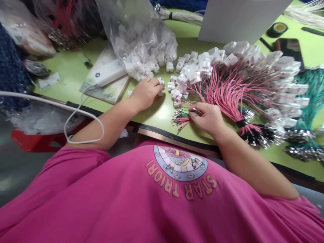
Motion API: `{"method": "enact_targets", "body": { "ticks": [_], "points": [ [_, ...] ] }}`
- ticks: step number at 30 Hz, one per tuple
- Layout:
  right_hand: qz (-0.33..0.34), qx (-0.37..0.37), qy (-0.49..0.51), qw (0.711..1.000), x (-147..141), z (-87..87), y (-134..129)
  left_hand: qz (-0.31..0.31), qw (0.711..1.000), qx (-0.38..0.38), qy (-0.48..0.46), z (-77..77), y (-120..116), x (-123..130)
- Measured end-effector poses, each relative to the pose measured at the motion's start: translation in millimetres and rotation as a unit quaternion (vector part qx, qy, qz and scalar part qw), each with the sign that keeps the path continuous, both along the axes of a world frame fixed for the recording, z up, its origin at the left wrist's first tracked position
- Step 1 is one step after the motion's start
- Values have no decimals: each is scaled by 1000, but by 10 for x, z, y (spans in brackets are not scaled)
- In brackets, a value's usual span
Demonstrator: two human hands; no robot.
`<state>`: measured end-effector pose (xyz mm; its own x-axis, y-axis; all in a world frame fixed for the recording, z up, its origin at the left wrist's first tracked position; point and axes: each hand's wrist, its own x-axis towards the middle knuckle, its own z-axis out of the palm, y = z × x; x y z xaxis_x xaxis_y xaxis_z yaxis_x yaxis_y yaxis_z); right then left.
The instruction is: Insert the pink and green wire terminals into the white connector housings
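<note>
My left hand [146, 93] rests over the green table, its fingers curled at a white plastic connector [160, 81] beside the spilled pile. Whether the fingers grip that connector cannot be made out. My right hand [206, 116] is closed in a pinch on thin wires, with metal-tipped wire ends [181, 116] fanned out to its left. Between and beyond the hands lie loose white connectors [181, 81]. A large bundle of pink wires [225, 89] with white connectors spreads behind and right of my right hand, bound by a black band [241, 123].
A clear bag of white connectors [144, 37] stands behind my left hand. A white device [110, 73] with a looping cable lies on a booklet [118, 89]. Green wires [310, 98], a phone [288, 49] and a tape roll [277, 29] are at the right.
</note>
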<state>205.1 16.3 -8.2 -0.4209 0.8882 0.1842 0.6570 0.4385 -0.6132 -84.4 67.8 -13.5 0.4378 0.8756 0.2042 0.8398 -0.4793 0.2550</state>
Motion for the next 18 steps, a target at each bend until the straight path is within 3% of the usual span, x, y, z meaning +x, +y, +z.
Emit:
{"method": "enact_targets", "body": {
  "ticks": [2, 5, 8, 11, 18],
  "points": [
    [5, 3, 19, 1000, 0, 8, 3, 0, 1000, -7, -19, 87, -19, 48],
    [17, 12, 38, 999, -6, 24, -1, 31, 981, -87, -171, 238, -153, 175],
    [6, 13, 58, 998, -8, 49, -16, 22, 903, -245, -353, 330, -318, 357],
    [-18, -13, 87, 996, -5, 76, -28, -25, 821, -356, -445, 345, -394, 506],
    [-25, 11, 116, 993, 1, 125, -43, -10, 747, -415, -520, 218, -395, 643]
  ]
}}
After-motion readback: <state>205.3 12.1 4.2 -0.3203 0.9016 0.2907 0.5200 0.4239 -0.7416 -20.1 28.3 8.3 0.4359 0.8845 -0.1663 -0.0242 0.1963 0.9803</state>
